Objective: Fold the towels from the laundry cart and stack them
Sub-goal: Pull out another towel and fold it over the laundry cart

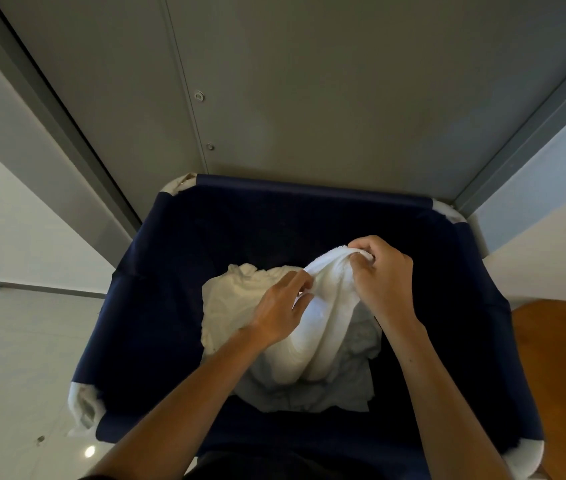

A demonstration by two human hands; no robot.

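The laundry cart [149,306] is open on top, with free dark room along its far edge and both side walls. A heap of towels [229,306] fills the middle, and the left hand [279,306] and right hand [383,275] hold a white towel [323,327] above it. A grey panel [309,98] rises just behind the far edge.
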